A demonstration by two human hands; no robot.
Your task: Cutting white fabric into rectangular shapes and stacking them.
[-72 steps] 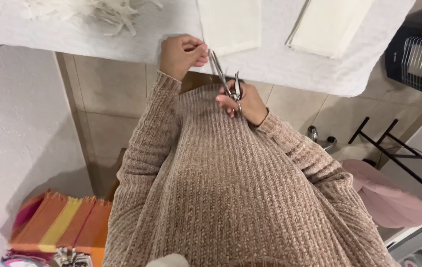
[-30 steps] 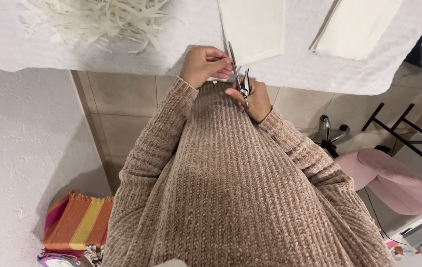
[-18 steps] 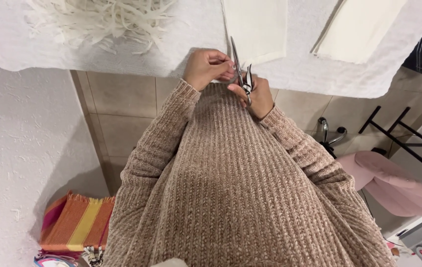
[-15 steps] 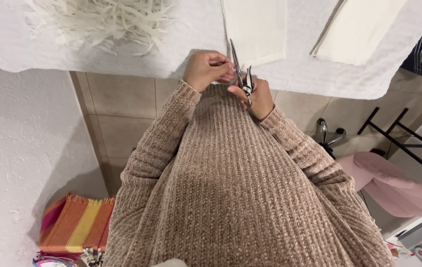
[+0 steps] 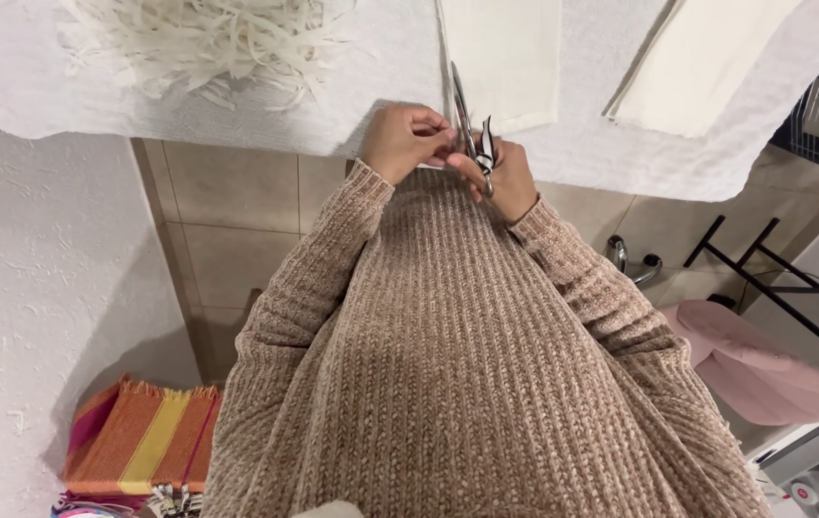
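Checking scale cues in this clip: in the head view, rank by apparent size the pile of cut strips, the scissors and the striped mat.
1. pile of cut strips, largest.
2. striped mat, though nearness may distort this.
3. scissors, in the right hand, smallest.

A heap of pale strips (image 5: 203,43), a striped woven mat (image 5: 141,436) and a pink seat (image 5: 764,360).

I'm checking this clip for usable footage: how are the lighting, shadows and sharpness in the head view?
In the head view the light is even and soft, without glare; the beige knitted sweater casts a broad shadow on the white textured wall at lower left. The left hand, the right hand and the metal scissors look sharp, and straight edges bend slightly toward the frame's borders.
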